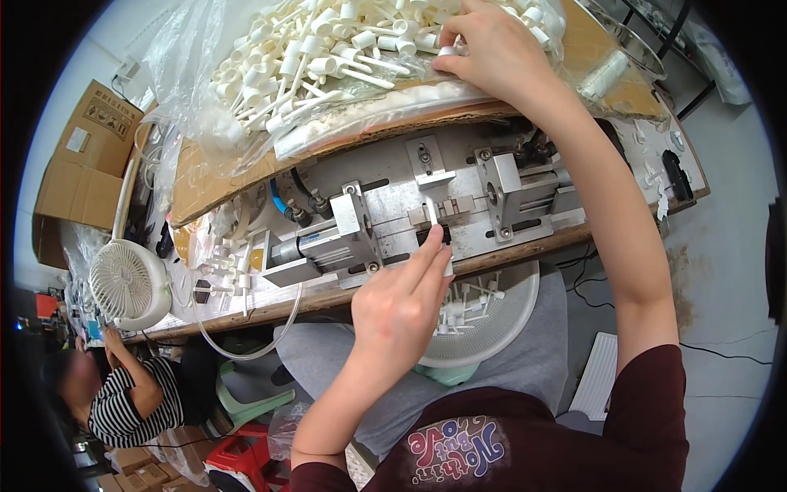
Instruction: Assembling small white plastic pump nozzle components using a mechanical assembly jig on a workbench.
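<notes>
My left hand (398, 303) is closed, index and middle fingers stretched together over a white plastic cap with a stem (432, 211). The stem lies in the small metal holder (461, 207) of a bench fixture, and the fingers hide much of the cap. At the far side, my right hand (500, 53) pinches a white plastic cap (447, 52) between thumb and forefinger at the edge of a heap of similar stemmed caps (361, 41). Whether that cap has a stem is hidden.
Metal cylinder units stand left (328, 242) and right (525, 197) of the holder. A mesh basket (520, 316) with several stemmed caps sits on my lap. A white fan (129, 283) stands left; beyond it, a person in a striped top (135, 402) works.
</notes>
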{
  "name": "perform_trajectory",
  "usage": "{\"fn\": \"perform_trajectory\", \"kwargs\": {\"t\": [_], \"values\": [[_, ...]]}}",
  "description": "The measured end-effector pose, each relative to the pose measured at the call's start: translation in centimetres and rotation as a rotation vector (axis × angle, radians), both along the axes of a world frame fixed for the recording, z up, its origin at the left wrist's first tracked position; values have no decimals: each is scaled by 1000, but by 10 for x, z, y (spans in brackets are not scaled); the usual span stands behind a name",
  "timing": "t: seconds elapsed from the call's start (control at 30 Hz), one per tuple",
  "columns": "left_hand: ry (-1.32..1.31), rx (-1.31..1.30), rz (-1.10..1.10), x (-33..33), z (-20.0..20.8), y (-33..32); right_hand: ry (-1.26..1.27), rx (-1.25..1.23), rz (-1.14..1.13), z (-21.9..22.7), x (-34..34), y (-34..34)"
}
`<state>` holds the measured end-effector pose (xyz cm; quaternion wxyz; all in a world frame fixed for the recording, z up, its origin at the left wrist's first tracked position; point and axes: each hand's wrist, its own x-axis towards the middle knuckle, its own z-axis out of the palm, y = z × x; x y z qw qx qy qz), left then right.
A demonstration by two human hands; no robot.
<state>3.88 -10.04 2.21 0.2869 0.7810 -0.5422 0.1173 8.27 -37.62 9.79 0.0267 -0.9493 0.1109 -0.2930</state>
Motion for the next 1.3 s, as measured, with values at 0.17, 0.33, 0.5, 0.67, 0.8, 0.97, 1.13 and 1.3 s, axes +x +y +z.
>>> {"fn": "perform_trajectory", "kwargs": {"t": [0.17, 0.33, 0.5, 0.67, 0.8, 0.97, 1.13, 1.3], "values": [[-89, 74, 46, 5, 4, -5, -93, 159, 183, 3, -24, 24], [-157, 114, 60, 2, 2, -9, -132, 407, 305, -2, -53, 47], [-184, 112, 98, -10, 5, -3, -258, 461, 386, -15, -75, 58], [-155, 130, 93, -4, -5, -2, -304, 554, 415, -22, -89, 67], [-111, 135, 73, 5, 3, -8, -310, 601, 422, -30, -95, 72], [-121, 173, 102, 4, 3, -7, -205, 507, 425, -33, -114, 79], [44, 85, 5, 19, 27, -2, -191, 392, 466, -51, -137, 94], [14, -230, 143, 86, 78, -10, -110, 194, 449, -77, -150, 110]]}}
